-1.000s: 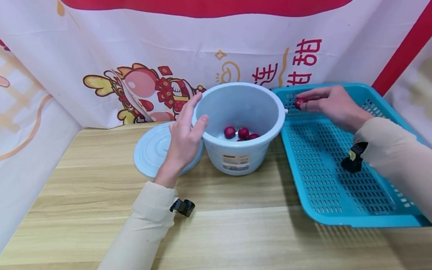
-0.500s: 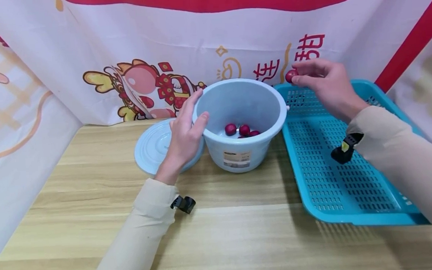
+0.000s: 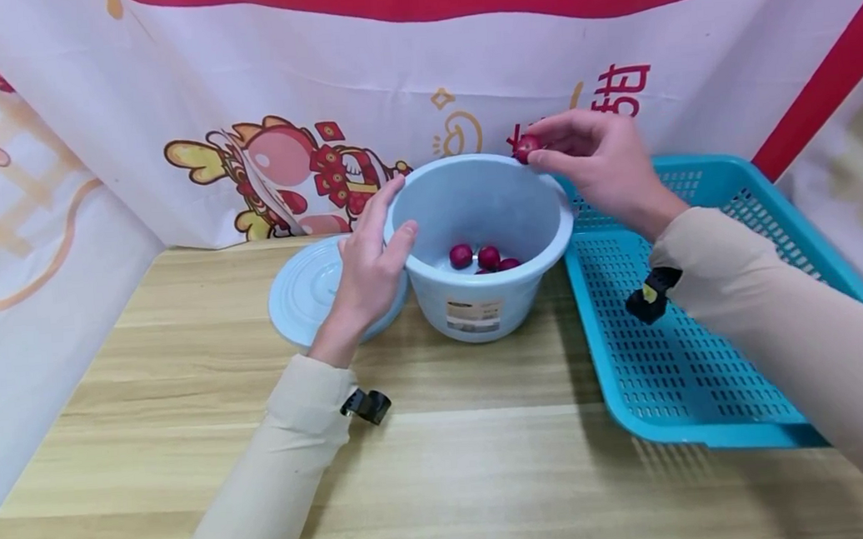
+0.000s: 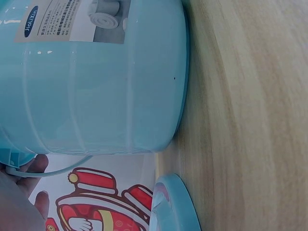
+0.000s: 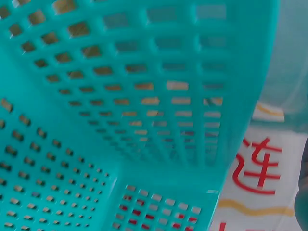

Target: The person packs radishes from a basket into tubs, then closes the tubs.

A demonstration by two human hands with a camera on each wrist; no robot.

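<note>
A light-blue bucket [image 3: 479, 299] stands upright on the wooden table with several dark-red plums [image 3: 461, 256] at its bottom. My left hand [image 3: 367, 266] grips the bucket's left rim, thumb at the near side and fingers farther round the back. In the left wrist view, parts of the fingers [image 4: 41, 204] show beside the bucket's handle joint. Pinched between the fingertips of my right hand [image 3: 604, 161] is one more plum [image 3: 525, 148], just over the back right rim. Only a blurred bit of that hand shows in the right wrist view.
A turquoise perforated basket [image 3: 614, 407] lies to the right, close beside the bucket. Left of the bucket, a light-blue round lid [image 3: 301, 291] rests flat on the table [image 3: 447, 485]. A printed cloth [image 3: 358, 82] hangs behind.
My right hand has lifted the plum out of the basket and carried it left to the bucket's rim. The left hand has kept its grip on the bucket.
</note>
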